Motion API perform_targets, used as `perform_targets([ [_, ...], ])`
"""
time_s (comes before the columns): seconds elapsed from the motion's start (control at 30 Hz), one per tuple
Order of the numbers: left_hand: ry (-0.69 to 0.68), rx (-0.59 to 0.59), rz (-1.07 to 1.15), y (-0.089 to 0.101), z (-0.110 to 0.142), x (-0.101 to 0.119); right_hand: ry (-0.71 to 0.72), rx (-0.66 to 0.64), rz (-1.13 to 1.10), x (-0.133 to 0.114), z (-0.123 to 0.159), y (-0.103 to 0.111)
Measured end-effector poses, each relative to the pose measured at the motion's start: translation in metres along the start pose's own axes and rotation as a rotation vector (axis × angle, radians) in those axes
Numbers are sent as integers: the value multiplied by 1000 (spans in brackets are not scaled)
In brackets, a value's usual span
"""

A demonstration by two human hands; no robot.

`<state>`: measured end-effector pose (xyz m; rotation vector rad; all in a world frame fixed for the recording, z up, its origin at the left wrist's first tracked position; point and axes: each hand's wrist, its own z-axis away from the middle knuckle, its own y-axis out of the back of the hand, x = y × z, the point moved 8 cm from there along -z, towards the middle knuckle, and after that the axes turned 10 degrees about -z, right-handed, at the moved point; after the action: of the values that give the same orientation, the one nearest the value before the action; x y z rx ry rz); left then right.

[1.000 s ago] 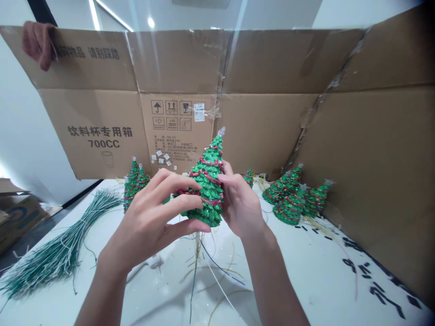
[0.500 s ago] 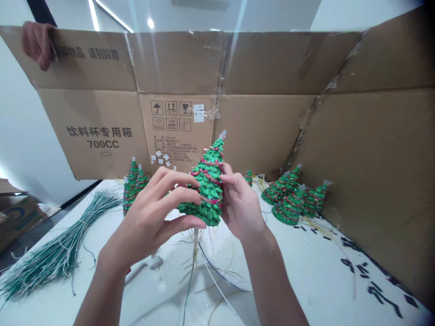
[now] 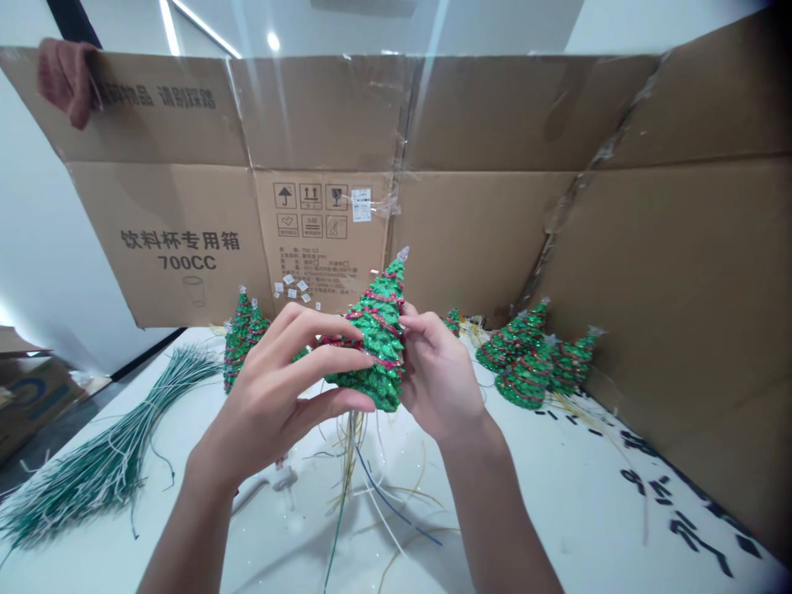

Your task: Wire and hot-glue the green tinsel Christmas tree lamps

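A small green glittery Christmas tree (image 3: 384, 330) with red garlands and a clear star on top is held up at the centre, tilted a little to the right. My left hand (image 3: 278, 388) grips its left side, fingers over the branches and thumb at the lower edge. Along the right side, my right hand (image 3: 439, 371) holds it with curled fingers, partly hidden behind the tree. Several thin wires (image 3: 355, 450), green, white, blue and yellow, hang below its base. A grey-white tool (image 3: 281, 478), mostly hidden by my left forearm, lies on the table.
A bundle of green and white wires (image 3: 124, 445) lies at the left. More small trees stand at the left (image 3: 238, 338) and right (image 3: 525, 363) on the white table (image 3: 532, 511). Cardboard (image 3: 483, 223) walls the back and right, with a brown cloth (image 3: 67, 81) over it.
The tree has dropped very slightly, staying in both hands. My left fingers have shifted a little across it. The wires hanging beneath have swung slightly.
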<state>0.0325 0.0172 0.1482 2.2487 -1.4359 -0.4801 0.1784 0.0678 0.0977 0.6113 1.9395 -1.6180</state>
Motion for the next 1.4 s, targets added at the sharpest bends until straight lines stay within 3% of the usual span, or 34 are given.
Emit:
perform_targets([
  [0.33,2,68,-31,6,-3,4,-28,-28,-8,3,3,-5],
  [1.4,-9,30,28,1,-3,1,28,-11,16,-1,4,-2],
])
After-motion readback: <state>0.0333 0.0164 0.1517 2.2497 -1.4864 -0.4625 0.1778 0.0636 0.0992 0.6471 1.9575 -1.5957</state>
